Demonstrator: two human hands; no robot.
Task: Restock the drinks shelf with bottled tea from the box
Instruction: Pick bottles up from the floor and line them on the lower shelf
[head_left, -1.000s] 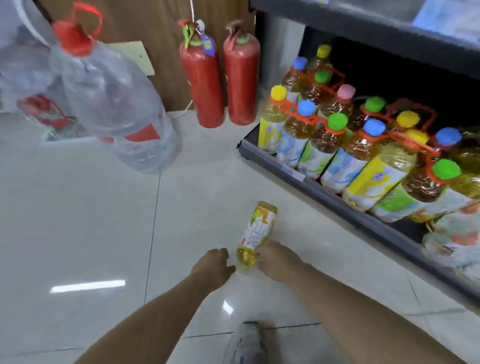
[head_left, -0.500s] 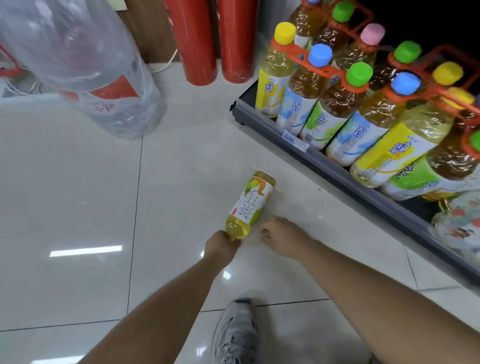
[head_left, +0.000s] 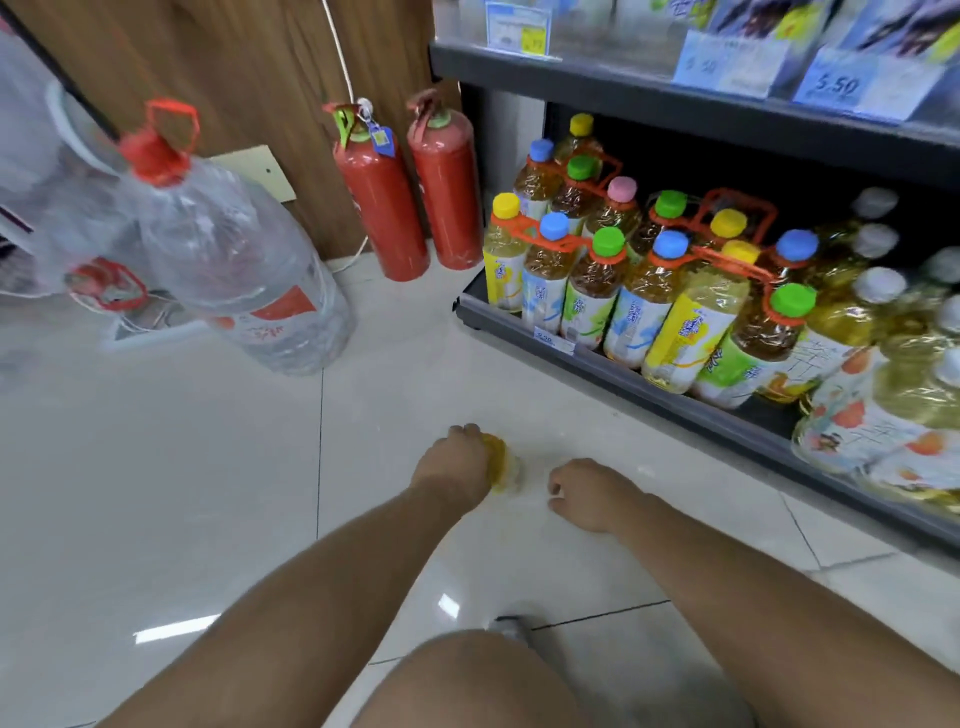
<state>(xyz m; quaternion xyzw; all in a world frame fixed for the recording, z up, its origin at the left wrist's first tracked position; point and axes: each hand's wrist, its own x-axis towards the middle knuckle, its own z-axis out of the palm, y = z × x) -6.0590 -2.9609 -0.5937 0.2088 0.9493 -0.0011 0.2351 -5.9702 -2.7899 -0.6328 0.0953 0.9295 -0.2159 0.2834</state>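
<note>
1. A tea bottle (head_left: 500, 465) is being gripped by the left hand (head_left: 457, 467) low over the tiled floor (head_left: 156, 467); fingers are being wrapped round it, so only a yellow-tinted end w/ pale liquid is being shown. Whether it is touching the floor cannot be told.
2. The right hand (head_left: 587, 493) is being held just beside the bottle, apart from it, fingers loosely curled, nothing being held in its grip.
3. The bottom shelf (head_left: 623, 374) at right is being filled w/ big tea bottles (head_left: 587, 291): amber and yellow liquid inside, caps in yellow, blue, green and pink, several being joined at the necks by orange carry handles (head_left: 566, 241). They are being kept upright, packed touching, in rows.
4. Further right, more bottles (head_left: 878, 395) w/ white caps and pale yellow contents are being shown blurred; labels are not being read.
5. An upper shelf (head_left: 675, 98) is being fronted by price tags (head_left: 852, 83), approx. legible, one reading 5.50.
6. At left, a large clear water jug (head_left: 244, 270) w/ red cap and red handle is being shown tilted, near the wood wall (head_left: 208, 78); water level cannot be told.
7. Two red fire extinguishers (head_left: 410, 197) are being stood betw. the wall and the shelf end.
8. A bare knee (head_left: 467, 680) and a shoe tip (head_left: 511, 629) are being seen at the bottom edge.
</note>
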